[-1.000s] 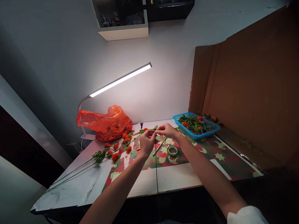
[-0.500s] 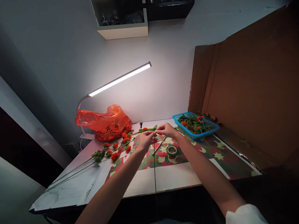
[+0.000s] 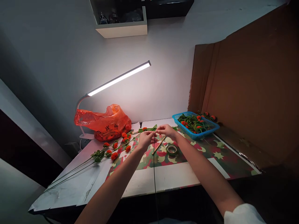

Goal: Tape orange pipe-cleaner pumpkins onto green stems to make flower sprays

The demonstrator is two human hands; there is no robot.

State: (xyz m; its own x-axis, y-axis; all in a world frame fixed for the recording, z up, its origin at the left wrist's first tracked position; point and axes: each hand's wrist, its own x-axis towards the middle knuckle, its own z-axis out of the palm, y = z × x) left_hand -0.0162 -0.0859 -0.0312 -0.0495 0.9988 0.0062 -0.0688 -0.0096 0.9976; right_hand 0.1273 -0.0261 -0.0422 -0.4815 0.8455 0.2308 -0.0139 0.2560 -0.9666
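My left hand (image 3: 146, 139) and my right hand (image 3: 166, 131) meet above the patterned mat, fingertips pinched together. From between them a thin dark green wire stem (image 3: 154, 168) hangs down past the table's front edge. My left fingers close on its upper end; the right fingertips pinch at the same spot, where any finer detail is hidden. Just beyond the hands lie green stems with an orange flower (image 3: 144, 128). Below the right hand are a roll of green tape (image 3: 172, 150) and a thin wooden stick (image 3: 158, 145).
Orange flowers on long stems (image 3: 98, 155) lie at the left, before an orange plastic bag (image 3: 112, 124) and a lit desk lamp (image 3: 119, 78). A blue basket (image 3: 195, 136) of green stems and orange flowers stands at the right, near a tall cardboard sheet (image 3: 245, 93).
Both hands keep their pinch at nearly the same place, with only slight finger movement. The view has shifted a little.
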